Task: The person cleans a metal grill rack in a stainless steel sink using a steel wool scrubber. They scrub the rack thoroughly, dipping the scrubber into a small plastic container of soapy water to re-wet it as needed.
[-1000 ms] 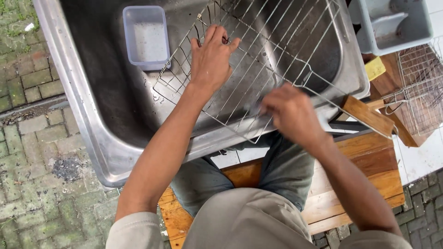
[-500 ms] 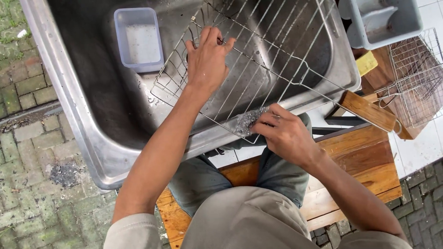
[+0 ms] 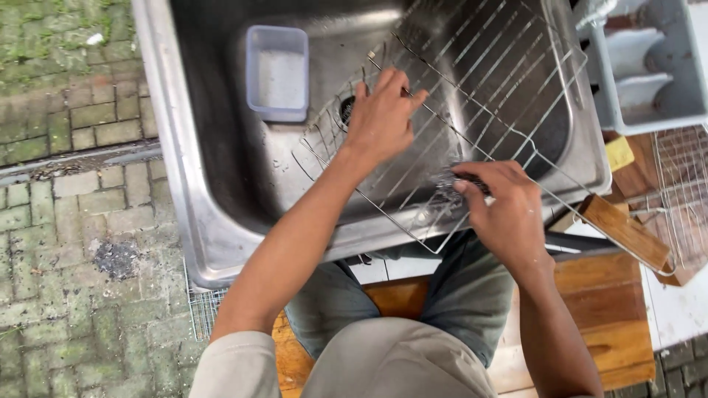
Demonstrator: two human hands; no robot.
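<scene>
A wire grill rack [image 3: 509, 81] with a wooden handle [image 3: 624, 231] lies tilted across a stainless steel sink [image 3: 214, 184]. My left hand [image 3: 382, 118] presses flat on the rack's left part, fingers spread over the wires. My right hand [image 3: 501, 214] is closed on a dark steel-wool scrubber [image 3: 451, 190], held against the rack's near edge. The scrubber is mostly hidden by my fingers.
A small pale blue plastic tub [image 3: 276, 72] sits in the sink's left side. A grey compartment tray [image 3: 653, 66] stands at the upper right, another wire rack [image 3: 682, 191] below it. A wooden bench [image 3: 590, 324] is under my knees; brick paving [image 3: 66, 221] lies to the left.
My right hand has moved left onto the rack's near edge with the scrubber. The left hand stays pressed on the rack.
</scene>
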